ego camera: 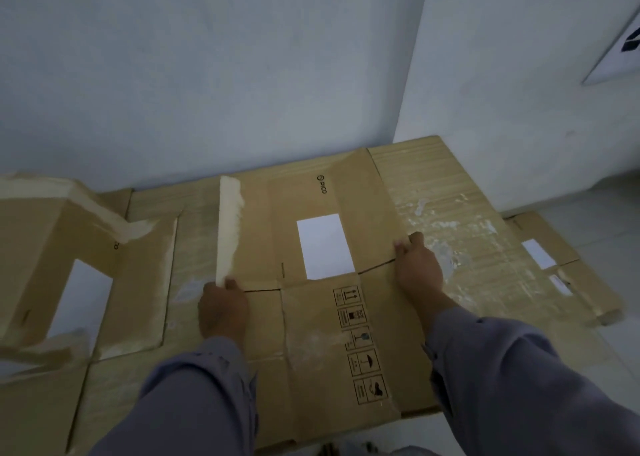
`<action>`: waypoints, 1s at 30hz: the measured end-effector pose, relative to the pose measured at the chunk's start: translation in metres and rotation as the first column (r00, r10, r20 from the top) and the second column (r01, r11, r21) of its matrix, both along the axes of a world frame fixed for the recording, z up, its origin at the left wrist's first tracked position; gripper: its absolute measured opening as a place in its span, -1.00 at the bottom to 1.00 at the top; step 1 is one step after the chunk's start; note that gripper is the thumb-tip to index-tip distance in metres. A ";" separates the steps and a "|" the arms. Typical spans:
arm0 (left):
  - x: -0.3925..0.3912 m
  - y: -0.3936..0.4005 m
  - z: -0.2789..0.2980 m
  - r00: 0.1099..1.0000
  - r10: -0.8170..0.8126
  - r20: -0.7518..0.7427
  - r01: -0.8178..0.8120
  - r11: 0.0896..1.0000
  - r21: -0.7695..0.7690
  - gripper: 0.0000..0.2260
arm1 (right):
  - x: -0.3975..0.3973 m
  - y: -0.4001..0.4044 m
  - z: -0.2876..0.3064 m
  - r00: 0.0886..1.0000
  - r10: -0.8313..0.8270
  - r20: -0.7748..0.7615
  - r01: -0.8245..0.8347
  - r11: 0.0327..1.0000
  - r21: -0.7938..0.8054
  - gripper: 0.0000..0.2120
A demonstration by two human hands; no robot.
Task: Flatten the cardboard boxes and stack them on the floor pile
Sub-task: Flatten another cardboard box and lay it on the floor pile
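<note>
On the far left a brown box point(52, 248) is partly up off the floor. It has pale tape along its top edge and a white label on its side. It rests on more flat cardboard.

Next to it comes the left hand point(223, 308), in a grey-blue sleeve point(194, 396). Its fingers are curled shut on the left edge of the flattened box point(311, 317), right by a strip of pale tape point(228, 227) that sticks up along that edge.

The flattened box lies in the middle, between the two hands, on top of the floor pile point(450, 213). It has a white label point(325, 246) near its middle, small black "PICO" writing near its far end, and a row of little black pictures point(360, 345) down its near half. A crease runs across it from hand to hand.

The right hand point(419, 265) holds the right edge of the flattened box. Its fingers are bent around that edge and its thumb is on top. The arm wears the same grey-blue sleeve.

Under the right hand, the pile shows a bigger flat sheet with white scratchy marks. It reaches back to the corner of the white wall point(207, 75).

Farther right, another flat cardboard piece point(554, 258) with a small white label lies on the pale floor point(616, 282). High on the right wall hangs a white sign point(620, 40) with a dark mark.
</note>
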State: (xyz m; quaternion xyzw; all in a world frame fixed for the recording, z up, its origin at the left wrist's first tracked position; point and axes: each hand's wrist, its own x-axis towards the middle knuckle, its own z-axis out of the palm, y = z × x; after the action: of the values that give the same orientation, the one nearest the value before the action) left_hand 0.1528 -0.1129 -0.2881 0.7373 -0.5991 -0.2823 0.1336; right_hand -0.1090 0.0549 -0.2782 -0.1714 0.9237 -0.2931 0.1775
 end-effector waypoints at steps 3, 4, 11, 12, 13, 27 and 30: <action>-0.016 0.009 0.016 0.998 -0.059 -0.011 0.059 0.997 -0.056 -0.58 | 0.005 0.020 0.008 0.998 -0.047 -0.049 0.047 0.999 -0.005 -0.71; -0.023 0.011 0.022 0.997 -0.079 -0.020 0.077 0.994 -0.077 -0.58 | 0.004 0.028 0.013 0.996 -0.073 -0.059 0.072 0.997 -0.020 -0.71; -0.094 0.044 0.061 0.981 -0.173 -0.084 0.156 0.972 -0.176 -0.61 | -0.038 0.091 0.053 0.962 -0.234 -0.144 0.213 0.966 -0.148 -0.70; -0.107 0.051 0.065 0.976 -0.196 -0.098 0.175 0.966 -0.190 -0.61 | -0.047 0.102 0.057 0.952 -0.262 -0.161 0.236 0.958 -0.163 -0.69; -0.121 0.059 0.070 0.969 -0.220 -0.112 0.195 0.960 -0.201 -0.61 | -0.056 0.114 0.062 0.940 -0.289 -0.178 0.258 0.949 -0.179 -0.69; -0.332 0.240 0.094 0.867 -0.452 -0.210 0.395 0.880 -0.264 -0.61 | -0.217 0.341 0.100 0.857 -0.461 -0.231 0.422 0.884 -0.200 -0.74; -0.372 0.276 0.098 0.855 -0.474 -0.208 0.414 0.868 -0.275 -0.61 | -0.250 0.383 0.102 0.844 -0.482 -0.237 0.444 0.874 -0.197 -0.73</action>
State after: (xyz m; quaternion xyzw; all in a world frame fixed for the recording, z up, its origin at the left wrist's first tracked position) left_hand -0.2187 0.1630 -0.1902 0.5133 -0.7574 -0.3348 0.2252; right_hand -0.3587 0.4375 -0.1759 0.0059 0.9313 -0.3618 -0.0424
